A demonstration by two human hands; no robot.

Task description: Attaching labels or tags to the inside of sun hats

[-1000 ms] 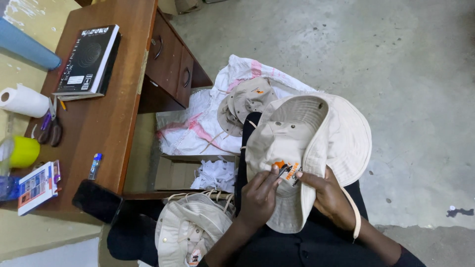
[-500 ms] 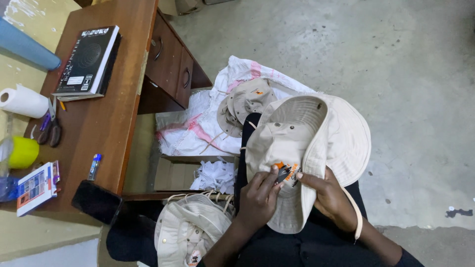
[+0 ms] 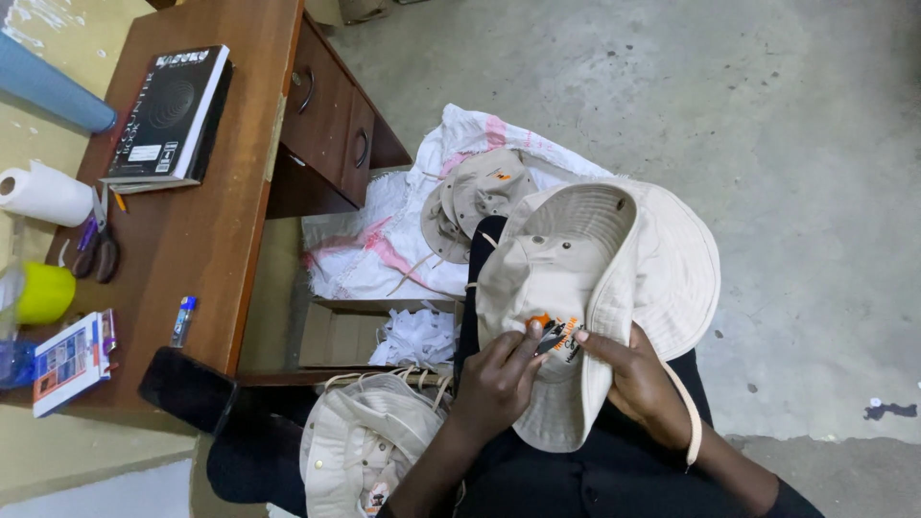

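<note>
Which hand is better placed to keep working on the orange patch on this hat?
Probably the left hand: its fingertips sit right on the orange patch, while the right hand grips the beige hat beside it, steadying it.

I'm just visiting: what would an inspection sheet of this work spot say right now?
Surface: brown wooden desk with drawers, on a grey concrete floor.
Job's things: beige brimmed hat with an orange and black patch, on the lap.
Clutter: black book, paper roll, scissors, more hats, white sack, open carton.
Hands: left hand and right hand both grip the hat at the patch.
Cables: nothing seen.
Surroundings: nothing else seen.
</note>
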